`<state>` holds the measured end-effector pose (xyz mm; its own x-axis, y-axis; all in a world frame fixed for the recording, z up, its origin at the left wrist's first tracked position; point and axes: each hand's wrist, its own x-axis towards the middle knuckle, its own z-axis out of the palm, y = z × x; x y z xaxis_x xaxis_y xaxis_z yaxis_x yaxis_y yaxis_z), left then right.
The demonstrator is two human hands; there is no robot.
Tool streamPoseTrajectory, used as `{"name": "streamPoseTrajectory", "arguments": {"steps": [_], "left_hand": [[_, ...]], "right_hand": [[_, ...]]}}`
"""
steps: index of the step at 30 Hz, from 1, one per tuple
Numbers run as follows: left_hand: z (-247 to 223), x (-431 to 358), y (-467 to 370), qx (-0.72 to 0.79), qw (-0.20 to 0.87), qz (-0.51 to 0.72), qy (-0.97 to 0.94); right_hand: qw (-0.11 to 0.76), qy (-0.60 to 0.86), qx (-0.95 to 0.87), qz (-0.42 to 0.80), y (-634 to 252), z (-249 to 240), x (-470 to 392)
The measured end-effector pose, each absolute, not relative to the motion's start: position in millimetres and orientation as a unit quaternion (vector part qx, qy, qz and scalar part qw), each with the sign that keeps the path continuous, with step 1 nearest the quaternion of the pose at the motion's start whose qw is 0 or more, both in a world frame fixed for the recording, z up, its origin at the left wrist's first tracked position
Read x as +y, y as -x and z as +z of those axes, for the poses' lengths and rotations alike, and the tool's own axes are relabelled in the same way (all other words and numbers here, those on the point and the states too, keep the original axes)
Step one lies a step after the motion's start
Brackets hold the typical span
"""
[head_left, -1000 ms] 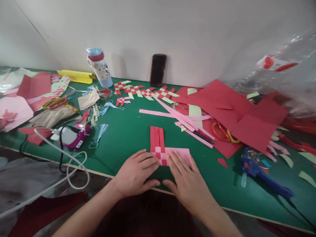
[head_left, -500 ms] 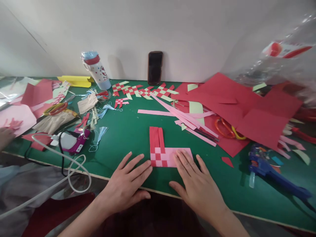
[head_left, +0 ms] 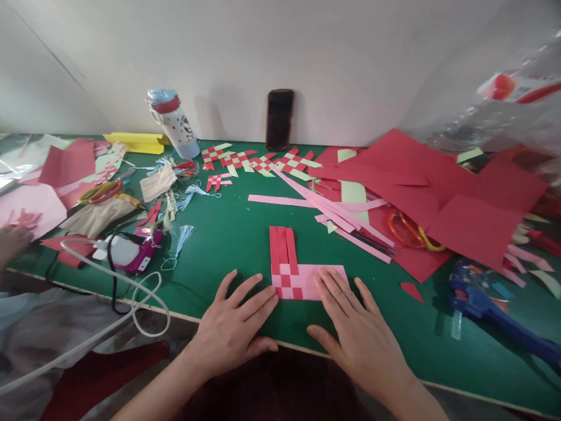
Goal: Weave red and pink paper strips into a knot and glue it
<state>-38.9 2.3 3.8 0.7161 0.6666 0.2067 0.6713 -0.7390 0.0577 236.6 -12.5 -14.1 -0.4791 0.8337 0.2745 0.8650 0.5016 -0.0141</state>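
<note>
The green table (head_left: 228, 234) carries woven paper (head_left: 286, 282) at six o'clock — a bottle (head_left: 176, 127) at ten, a blue glue gun (head_left: 493, 316) at four.

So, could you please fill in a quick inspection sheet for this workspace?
Surface: green tabletop, crowded at the back and both sides.
Work in hand: partly woven red-and-pink paper piece, lying flat; red strips point away, pink part extends right.
Clutter: pink strips, red sheets and blue glue gun at right; tassels at left.
Hands: left hand has fingertips at the piece's lower left corner; right hand has fingers flat on its pink part.
Cables: white cable loops over the front edge at left.
Surroundings: phone leaning against the wall; another person's hand at far left.
</note>
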Motion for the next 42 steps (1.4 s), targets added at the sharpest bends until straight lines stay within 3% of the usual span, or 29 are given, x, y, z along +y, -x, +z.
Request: {"name": "streamPoseTrajectory", "arguments": {"steps": [8,12,18,25,33,42], "left_hand": [[2,2,38,-0.370,-0.014,-0.123,0.921],[1,1,38,-0.377,-0.027,-0.133,0.916],[1,1,39,-0.378,-0.043,-0.132,0.915],[12,5,35,-0.393,-0.081,-0.135,0.906],[9,27,18,-0.535,-0.080,-0.167,0.825],[5,31,13,-0.540,-0.085,-0.127,0.828]], "right_hand": [[0.179,0.450,-0.875,0.011,-229,22,31],[0.165,0.423,-0.890,0.046,-200,36,82],[0.084,0.457,-0.885,0.038,-167,12,129],[0.094,0.457,-0.884,0.016,-170,-12,129],[0.117,0.451,-0.885,0.003,-170,-13,130],[0.123,0.448,-0.885,-0.004,-172,-13,131]]}}
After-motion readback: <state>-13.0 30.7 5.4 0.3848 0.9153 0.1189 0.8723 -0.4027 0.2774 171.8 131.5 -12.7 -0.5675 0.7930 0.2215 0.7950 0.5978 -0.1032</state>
